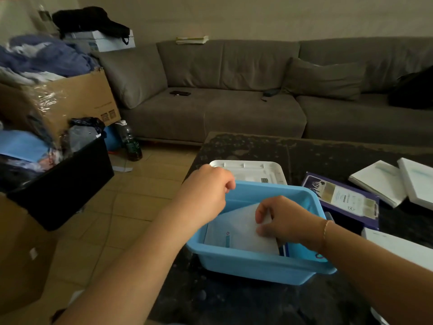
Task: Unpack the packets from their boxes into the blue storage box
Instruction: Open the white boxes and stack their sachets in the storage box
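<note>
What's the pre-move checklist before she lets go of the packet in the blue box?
1. Packet inside the blue storage box: ok, though it leans tilted, not flat.
2. Right hand grip on the packet: ok, fingers pinch its upper edge.
3. Left hand steadying the box: cannot tell; it is curled at the far left rim, contact unclear.
4. Box seated on the dark table: ok, though near the table's left edge.
5. White lid out of the way: ok, it lies behind the box.
6. More boxes at hand: ok, white boxes and a purple pack lie to the right.
</note>
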Demonstrator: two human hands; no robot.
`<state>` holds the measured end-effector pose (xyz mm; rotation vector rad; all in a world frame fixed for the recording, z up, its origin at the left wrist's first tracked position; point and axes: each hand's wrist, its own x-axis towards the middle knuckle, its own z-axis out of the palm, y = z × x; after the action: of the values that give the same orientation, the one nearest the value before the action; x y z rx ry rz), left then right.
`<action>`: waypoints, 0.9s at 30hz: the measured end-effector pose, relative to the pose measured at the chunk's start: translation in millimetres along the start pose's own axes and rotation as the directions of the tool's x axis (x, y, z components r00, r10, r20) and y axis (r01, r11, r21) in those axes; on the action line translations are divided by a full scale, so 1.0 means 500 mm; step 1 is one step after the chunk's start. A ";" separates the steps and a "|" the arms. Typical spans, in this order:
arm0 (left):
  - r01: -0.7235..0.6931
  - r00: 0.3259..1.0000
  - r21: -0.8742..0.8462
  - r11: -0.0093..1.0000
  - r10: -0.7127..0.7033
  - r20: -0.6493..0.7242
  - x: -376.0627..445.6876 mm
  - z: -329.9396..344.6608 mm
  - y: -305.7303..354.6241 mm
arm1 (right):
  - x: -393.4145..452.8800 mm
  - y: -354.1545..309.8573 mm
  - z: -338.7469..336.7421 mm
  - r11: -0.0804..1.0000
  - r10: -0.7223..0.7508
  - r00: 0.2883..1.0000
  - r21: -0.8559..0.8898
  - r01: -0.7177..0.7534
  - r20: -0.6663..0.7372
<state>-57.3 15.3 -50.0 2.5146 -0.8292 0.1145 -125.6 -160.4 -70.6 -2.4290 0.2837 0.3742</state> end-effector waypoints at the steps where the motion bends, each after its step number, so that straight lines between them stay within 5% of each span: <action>1: -0.014 1.000 0.027 1.000 0.014 0.012 0.006 0.003 0.006 | 0.005 0.003 0.003 0.998 0.001 0.999 -0.067 0.001 0.035; 5: -0.060 0.955 0.216 0.975 -0.007 0.296 0.021 0.012 0.040 | 0.012 0.012 0.015 0.970 0.055 0.975 -0.243 -0.001 0.214; 8: -0.131 0.821 0.303 0.944 -0.068 0.567 0.024 0.029 0.051 | 0.008 0.008 0.017 0.900 0.061 0.956 -0.431 0.072 0.288; 11: -0.159 0.739 0.325 0.932 -0.106 0.666 0.021 0.039 0.046 | 0.004 0.003 0.013 0.859 0.068 0.952 -0.502 0.096 0.298; 22: -0.115 0.766 0.338 0.934 -0.133 0.629 0.006 0.050 0.055 | 0.015 0.015 0.017 0.815 0.078 0.896 -0.545 0.196 0.438; 25: -0.108 0.862 0.356 0.928 -0.091 0.499 -0.001 0.044 0.064 | -0.005 0.004 -0.007 0.812 0.025 0.924 -0.547 0.205 0.383; 27: -0.087 0.973 0.280 0.956 0.022 0.228 -0.011 0.039 0.075 | -0.034 -0.005 -0.048 0.845 -0.111 0.971 -0.494 0.203 0.210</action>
<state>-84.7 -17.1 -52.3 2.8160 -1.0382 -0.0328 -136.4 -171.9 -45.7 -2.8907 -0.1161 0.6520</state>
